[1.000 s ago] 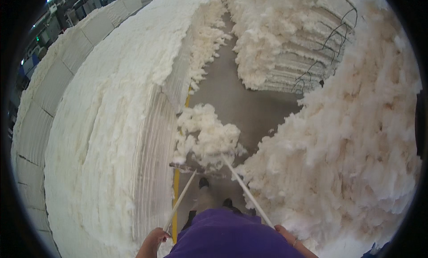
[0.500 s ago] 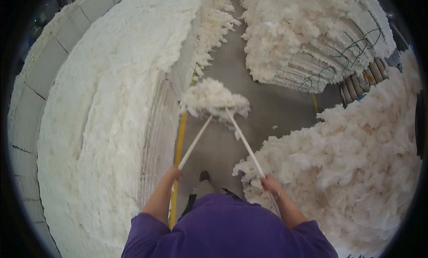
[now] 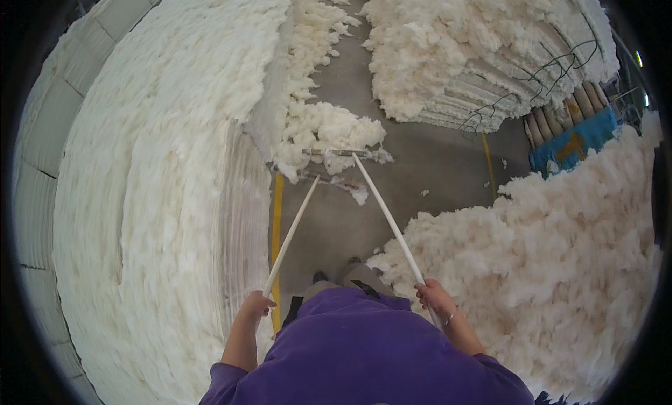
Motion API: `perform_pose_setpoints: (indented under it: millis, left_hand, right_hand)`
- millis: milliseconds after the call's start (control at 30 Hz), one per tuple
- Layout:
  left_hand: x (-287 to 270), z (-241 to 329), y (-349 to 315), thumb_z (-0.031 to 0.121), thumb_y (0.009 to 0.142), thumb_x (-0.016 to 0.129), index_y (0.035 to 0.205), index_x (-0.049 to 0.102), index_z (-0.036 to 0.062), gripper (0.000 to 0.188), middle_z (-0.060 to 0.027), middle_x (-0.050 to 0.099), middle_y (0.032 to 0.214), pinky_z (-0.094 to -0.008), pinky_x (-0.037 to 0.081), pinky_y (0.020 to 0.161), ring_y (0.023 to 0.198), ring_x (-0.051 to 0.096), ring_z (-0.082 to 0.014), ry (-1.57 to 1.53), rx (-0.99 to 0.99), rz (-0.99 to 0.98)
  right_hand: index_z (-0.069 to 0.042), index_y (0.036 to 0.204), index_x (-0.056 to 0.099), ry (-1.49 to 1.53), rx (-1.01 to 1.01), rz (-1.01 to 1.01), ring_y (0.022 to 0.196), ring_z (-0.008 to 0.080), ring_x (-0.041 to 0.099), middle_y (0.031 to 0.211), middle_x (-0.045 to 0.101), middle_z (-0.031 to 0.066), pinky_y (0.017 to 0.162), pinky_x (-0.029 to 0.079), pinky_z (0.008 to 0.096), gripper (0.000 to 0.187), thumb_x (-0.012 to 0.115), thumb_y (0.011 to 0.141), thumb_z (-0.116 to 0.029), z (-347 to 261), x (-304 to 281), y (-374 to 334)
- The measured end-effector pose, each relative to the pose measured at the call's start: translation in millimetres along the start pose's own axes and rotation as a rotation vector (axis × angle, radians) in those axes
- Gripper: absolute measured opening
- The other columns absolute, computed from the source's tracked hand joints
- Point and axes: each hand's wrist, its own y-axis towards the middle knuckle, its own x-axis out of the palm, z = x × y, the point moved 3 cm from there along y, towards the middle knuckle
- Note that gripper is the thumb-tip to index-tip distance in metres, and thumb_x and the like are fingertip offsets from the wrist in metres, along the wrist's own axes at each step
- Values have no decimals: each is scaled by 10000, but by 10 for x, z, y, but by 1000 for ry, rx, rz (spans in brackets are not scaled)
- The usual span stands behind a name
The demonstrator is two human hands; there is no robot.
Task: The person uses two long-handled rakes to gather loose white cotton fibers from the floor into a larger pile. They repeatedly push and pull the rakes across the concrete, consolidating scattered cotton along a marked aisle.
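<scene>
My left hand is closed round a long white pole that slants up and forward. At its far end sits a crossbar with some fluff stuck to it. A second white pole is gripped in my right hand. Its own crossbar lies a little farther off, against a heap of loose white cotton-like fluff. That heap rests in the aisle, beside the foot of the left-hand stack. Whether the bars have teeth cannot be made out.
Along the left runs a long stack of pressed white fibre bales. A tied bale stands ahead right, and a big loose fluff pile fills the near right. Between them is grey floor with yellow lines. A blue-wrapped bundle lies beyond.
The fluff clump that sat on both crossbars now lies farther forward, joined to the fluff along the stack. The crossbars have come apart and show. Both hands have drawn back toward my body.
</scene>
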Motion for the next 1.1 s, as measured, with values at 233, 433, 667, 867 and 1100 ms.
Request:
perform_pose_setpoints:
  millis: [233,433,667,867,1100]
  left_hand:
    - [-28,575,489,103,615,696,768,574,-77,266,-111,546,571,-324,423,445,472,541,-191,72,-116,-72]
    - [-28,1780,1029,135,627,718,755,611,-81,273,-140,573,581,-339,447,486,510,577,-222,246,-85,2]
    - [-51,3065,1935,76,620,692,820,607,-91,274,-176,604,655,-367,458,484,554,603,-267,220,-94,67]
    - [-313,4306,2666,111,639,674,796,628,-41,222,-153,631,651,-350,501,522,555,629,-250,360,-61,140]
    - [-985,6199,4015,131,644,670,824,636,-39,250,-148,634,661,-335,511,537,563,637,-238,367,24,186]
  right_hand:
    - [-49,845,455,-32,47,-52,473,107,418,642,464,14,399,363,267,178,529,869,-210,-475,-120,433]
    - [-45,847,465,-126,-13,-125,503,114,421,650,463,21,423,363,284,163,511,872,-198,-1519,-364,1338]
    - [-28,831,506,-90,11,-118,553,113,456,656,479,24,469,388,285,207,522,868,-231,-2991,-688,2193]
    - [-58,766,470,-61,-23,-170,517,95,420,628,440,5,450,372,277,177,513,847,-210,-4269,-832,3033]
    - [-49,796,467,-88,-81,-148,508,105,411,633,438,11,433,362,266,166,490,868,-197,-6104,-890,4350]
